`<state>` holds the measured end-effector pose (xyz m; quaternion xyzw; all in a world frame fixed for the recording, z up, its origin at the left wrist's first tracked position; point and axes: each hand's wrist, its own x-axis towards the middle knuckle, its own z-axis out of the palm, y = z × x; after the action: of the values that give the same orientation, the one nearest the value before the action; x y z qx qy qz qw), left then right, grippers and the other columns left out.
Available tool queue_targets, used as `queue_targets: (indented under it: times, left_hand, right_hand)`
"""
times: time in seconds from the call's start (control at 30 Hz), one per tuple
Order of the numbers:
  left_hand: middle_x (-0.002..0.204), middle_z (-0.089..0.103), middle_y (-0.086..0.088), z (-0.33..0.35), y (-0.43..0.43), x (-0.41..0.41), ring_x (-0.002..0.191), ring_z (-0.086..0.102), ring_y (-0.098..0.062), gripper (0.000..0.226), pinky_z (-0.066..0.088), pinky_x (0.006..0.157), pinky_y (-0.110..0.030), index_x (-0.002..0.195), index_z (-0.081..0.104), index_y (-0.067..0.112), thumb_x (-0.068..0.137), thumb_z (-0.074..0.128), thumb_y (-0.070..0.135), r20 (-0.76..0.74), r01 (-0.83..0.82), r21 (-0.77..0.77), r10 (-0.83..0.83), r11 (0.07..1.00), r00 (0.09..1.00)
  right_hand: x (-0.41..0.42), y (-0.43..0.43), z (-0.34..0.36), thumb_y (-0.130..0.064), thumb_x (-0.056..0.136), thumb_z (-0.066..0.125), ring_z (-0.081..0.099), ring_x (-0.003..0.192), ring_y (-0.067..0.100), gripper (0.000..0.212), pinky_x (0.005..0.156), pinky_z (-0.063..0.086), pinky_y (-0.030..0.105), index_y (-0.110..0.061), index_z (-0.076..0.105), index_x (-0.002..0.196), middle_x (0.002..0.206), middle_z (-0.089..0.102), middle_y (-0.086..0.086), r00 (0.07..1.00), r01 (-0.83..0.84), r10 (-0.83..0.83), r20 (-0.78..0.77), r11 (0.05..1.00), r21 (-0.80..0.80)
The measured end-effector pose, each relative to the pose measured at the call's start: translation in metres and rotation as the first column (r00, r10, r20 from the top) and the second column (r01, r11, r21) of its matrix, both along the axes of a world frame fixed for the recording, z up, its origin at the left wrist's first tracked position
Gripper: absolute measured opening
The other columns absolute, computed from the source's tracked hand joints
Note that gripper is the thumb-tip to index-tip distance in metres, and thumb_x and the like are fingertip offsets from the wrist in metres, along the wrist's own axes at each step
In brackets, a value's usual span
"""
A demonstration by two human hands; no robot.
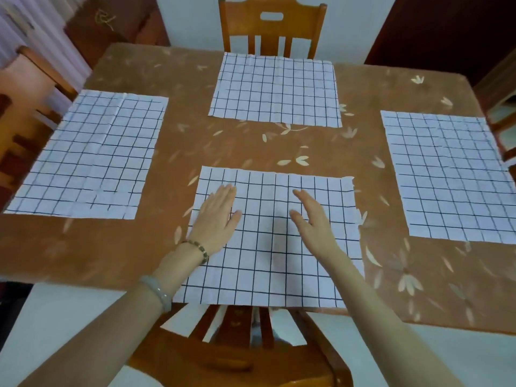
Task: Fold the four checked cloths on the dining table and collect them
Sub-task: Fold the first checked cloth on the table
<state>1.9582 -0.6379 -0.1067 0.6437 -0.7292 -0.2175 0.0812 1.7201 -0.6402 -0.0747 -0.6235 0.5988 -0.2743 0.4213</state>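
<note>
Four white cloths with a dark check lie spread flat on the dining table (245,146): a near cloth (268,263) in front of me, a left cloth (92,155), a far cloth (275,89) and a right cloth (449,177). My left hand (216,219) lies on the left part of the near cloth, palm down with straight fingers. Over the same cloth's middle is my right hand (314,219), fingers straight and pointing away, holding nothing; whether it touches the cloth I cannot tell.
The table carries an orange-brown cover with a pale leaf print. Wooden chairs stand at the far side (272,26), the left (30,88), the right edge (502,107), and directly below me at the near side (237,347).
</note>
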Motion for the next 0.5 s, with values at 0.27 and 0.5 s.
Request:
queue_targets:
  times: [0.27, 0.5]
  left_hand:
    - [0.160, 0.002, -0.005, -0.076, -0.067, -0.032, 0.148, -0.002, -0.019, 0.068, -0.009, 0.117, -0.040, 0.152, 0.004, 0.010, 0.091, -0.002, 0.041, 0.310, 0.114, -0.014, -0.104, 0.993, 0.945]
    - [0.159, 0.013, -0.004, -0.116, -0.084, -0.024, 0.147, 0.009, -0.017, 0.065, -0.001, 0.118, -0.046, 0.152, 0.013, 0.011, 0.095, 0.010, 0.044, 0.343, 0.103, 0.024, -0.105, 0.994, 0.934]
  right_hand:
    - [0.047, -0.084, -0.094, -0.032, 0.090, 0.014, 0.020, 0.142, 0.040, 0.063, 0.112, 0.019, 0.054, -0.010, 0.032, 0.147, 0.154, 0.025, 0.020, 0.814, -0.210, 0.150, -0.561, 0.977, -0.043]
    - [0.046, -0.097, -0.149, -0.039, 0.098, 0.021, 0.024, 0.143, 0.033, 0.056, 0.115, 0.012, 0.051, -0.015, 0.033, 0.147, 0.154, 0.028, 0.013, 0.681, -0.325, 0.232, -0.695, 0.946, -0.003]
